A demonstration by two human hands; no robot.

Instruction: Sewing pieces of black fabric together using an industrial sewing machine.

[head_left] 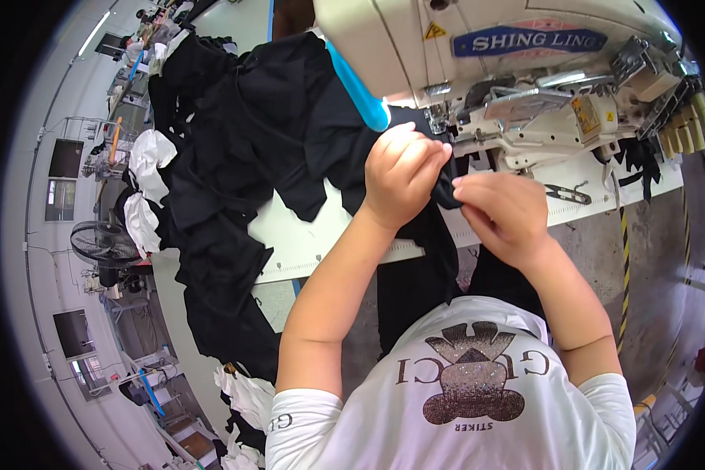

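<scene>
Close in front of the needle and presser foot (437, 119) of a white sewing machine (392, 47), my two hands hold the edge of a piece of black fabric (445, 188). My left hand (403, 171) is closed on it, fingers bent, just below the presser foot. With thumb and fingers pressed together, my right hand (509, 210) pinches the folded edge slightly nearer to me. The fabric hangs from between my hands over the table's front edge toward my lap. A blue lit strip (360, 86) on the machine is left of the needle.
A big heap of black cloth (243, 133) covers the left of the white table (321, 235), spilling over its edge. Small scissors or snips (568, 194) lie right of my right hand. Thread cones (689, 129) stand far right. A black fan (106, 244) is at left.
</scene>
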